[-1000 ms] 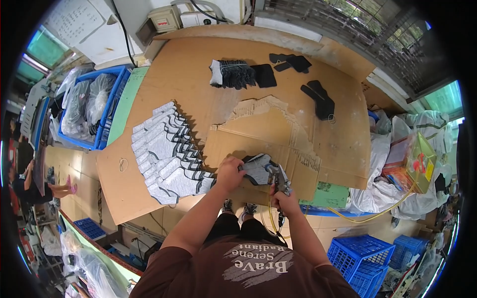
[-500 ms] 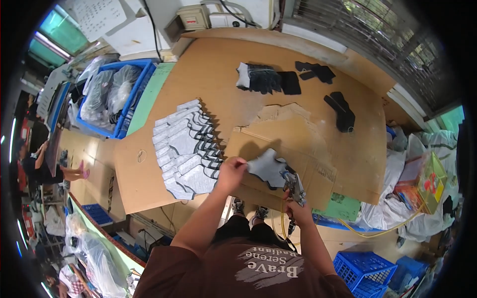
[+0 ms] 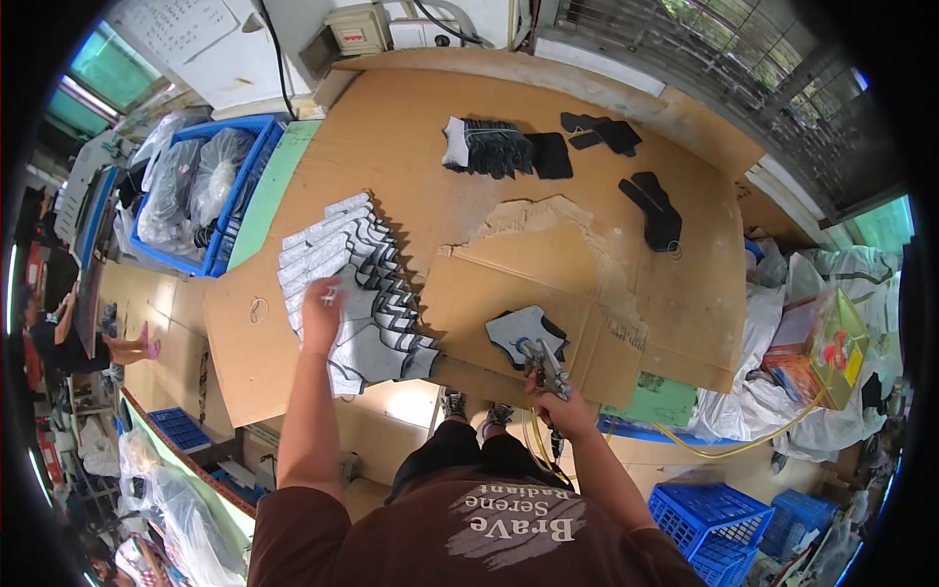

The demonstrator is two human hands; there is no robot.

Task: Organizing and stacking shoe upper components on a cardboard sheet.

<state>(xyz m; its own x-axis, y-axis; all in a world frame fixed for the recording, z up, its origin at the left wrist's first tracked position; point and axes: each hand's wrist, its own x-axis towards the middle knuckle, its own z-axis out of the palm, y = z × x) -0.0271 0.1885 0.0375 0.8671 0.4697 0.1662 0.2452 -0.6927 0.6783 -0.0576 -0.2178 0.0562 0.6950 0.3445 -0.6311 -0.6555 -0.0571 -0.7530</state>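
Observation:
My left hand is over the fanned stack of grey fabric pieces with black edges, its fingers curled together on the edge of one piece; motion softens the fingertips. In my right hand is a metal spray gun with a yellow hose, my fingers wrapped round its handle. The gun's nose points at a single grey fabric piece with a dark edge, which lies flat on a torn cardboard sheet near the table's front edge.
At the back of the cardboard-covered table lie a tied bundle of dark pieces and black cut-outs. A blue crate of plastic bags stands left. White bags and a blue crate are on the right.
My left hand has left the single piece on the cardboard and moved left to the stack. The spray gun stays in my right hand above the piece. The whole view has shifted slightly.

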